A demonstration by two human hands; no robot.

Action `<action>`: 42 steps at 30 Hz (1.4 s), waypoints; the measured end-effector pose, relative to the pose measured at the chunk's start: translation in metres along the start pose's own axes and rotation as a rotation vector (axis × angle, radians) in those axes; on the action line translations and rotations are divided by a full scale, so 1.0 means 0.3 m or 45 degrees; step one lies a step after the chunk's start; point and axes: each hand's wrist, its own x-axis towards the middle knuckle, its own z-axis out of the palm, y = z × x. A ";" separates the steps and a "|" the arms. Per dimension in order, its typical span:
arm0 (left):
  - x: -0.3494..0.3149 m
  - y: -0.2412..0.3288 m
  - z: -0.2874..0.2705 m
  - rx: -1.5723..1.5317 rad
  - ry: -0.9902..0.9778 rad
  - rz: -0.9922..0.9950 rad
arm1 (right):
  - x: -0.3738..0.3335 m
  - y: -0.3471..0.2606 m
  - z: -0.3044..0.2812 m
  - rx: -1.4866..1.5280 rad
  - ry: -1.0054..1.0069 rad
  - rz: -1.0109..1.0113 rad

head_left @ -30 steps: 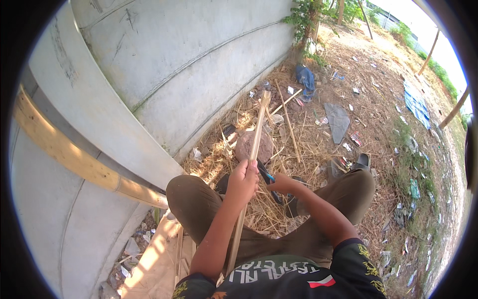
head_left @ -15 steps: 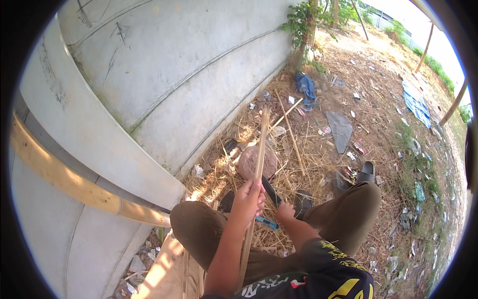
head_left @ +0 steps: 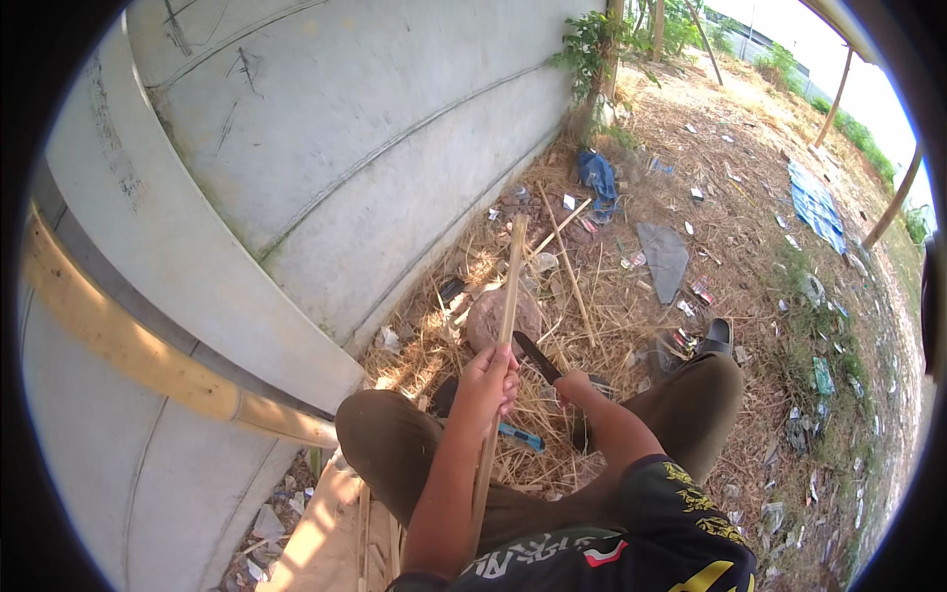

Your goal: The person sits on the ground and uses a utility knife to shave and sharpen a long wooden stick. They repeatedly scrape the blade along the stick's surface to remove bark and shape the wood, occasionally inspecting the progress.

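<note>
"Where's the strip?"

"In the left hand (head_left: 490,381), which is wrapped firmly around it: a pale strip (head_left: 509,294), running out ahead of that hand and back behind it."

"How would it handle?"

"Light and stiff, I'd judge, probably wood or bamboo: long, narrow, straight. Its edges may splinter, so I'd pinch the broad faces near mid-length."

"And the right hand (head_left: 572,388)?"

"Clenched on a knife (head_left: 538,358) with a dark, flat blade. The tip is just beside the left hand; I can't tell whether it touches the strip."

"Anything around them?"

"Ahead of the left hand, a rounded, rough, reddish-brown stone (head_left: 485,321). Behind it, a blue tool (head_left: 521,436), smooth-looking, among dry straw (head_left: 422,362)."
</note>
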 end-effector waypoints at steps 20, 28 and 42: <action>-0.049 -0.100 0.119 0.022 -0.080 -0.227 | -0.697 -0.337 -0.394 0.287 0.743 -1.213; -0.057 -0.079 0.099 -0.043 -0.181 -0.183 | -0.635 -0.285 -0.392 -0.102 0.865 -1.329; -0.114 -0.088 0.146 -0.087 -0.319 -0.330 | -0.596 -0.316 -0.536 -0.199 1.071 -1.101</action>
